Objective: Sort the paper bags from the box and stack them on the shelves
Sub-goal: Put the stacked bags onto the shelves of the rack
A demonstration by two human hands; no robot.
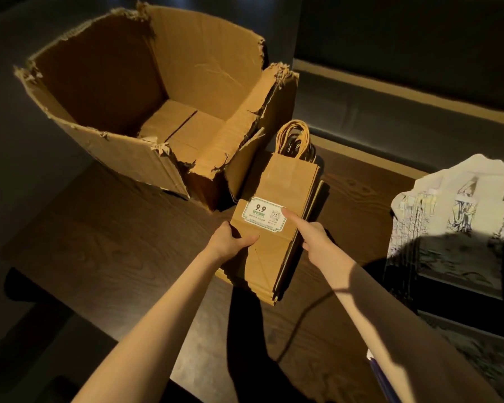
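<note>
A stack of flat brown paper bags (285, 181) with twisted handles lies on the dark wooden table (105, 245), just right of the torn cardboard box (105, 82). The top bag carries a white label reading 9.9. My left hand (230, 238) grips the stack's left edge, thumb on top. My right hand (310, 232) holds the right edge with its lower fingers, and its index finger lies stretched over the label. More flat brown bags (186, 129) lie in the bottom of the box.
A pile of white bags with ink-style prints (454, 210) lies on the table at the right. Behind the table runs a dark bench or ledge (390, 117) with a light strip. A dark cable (303, 315) crosses the table near my right forearm.
</note>
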